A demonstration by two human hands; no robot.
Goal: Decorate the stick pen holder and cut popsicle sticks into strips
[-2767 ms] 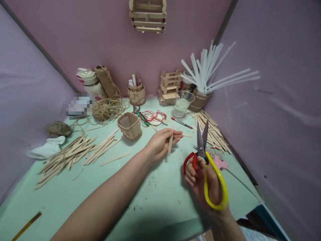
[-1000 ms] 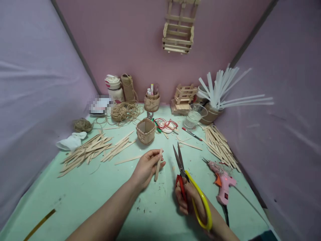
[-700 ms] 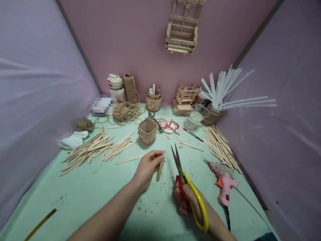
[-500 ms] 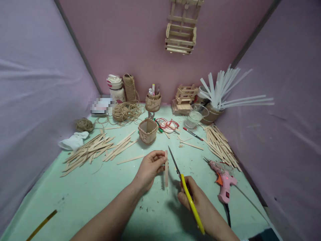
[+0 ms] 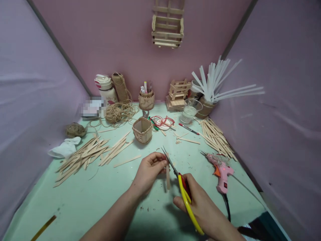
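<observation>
Left hand [image 5: 148,172]: fingers pinching one wooden craft stick [image 5: 168,180]. Right hand [image 5: 200,199]: fingers curled round scissors [image 5: 181,183], blades crossing before the stick's upper part. Beyond: small open container [image 5: 142,135], red cord [image 5: 162,121]. Rightward: pink glue gun [image 5: 222,177]. Leftward: loose craft sticks [image 5: 81,154].

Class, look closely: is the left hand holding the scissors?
No, the right hand holds the scissors, while the left hand pinches a stick.

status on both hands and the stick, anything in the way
Left hand gripping wooden stick. Right hand holding scissors at stick's upper part. Nothing seen between.
</observation>
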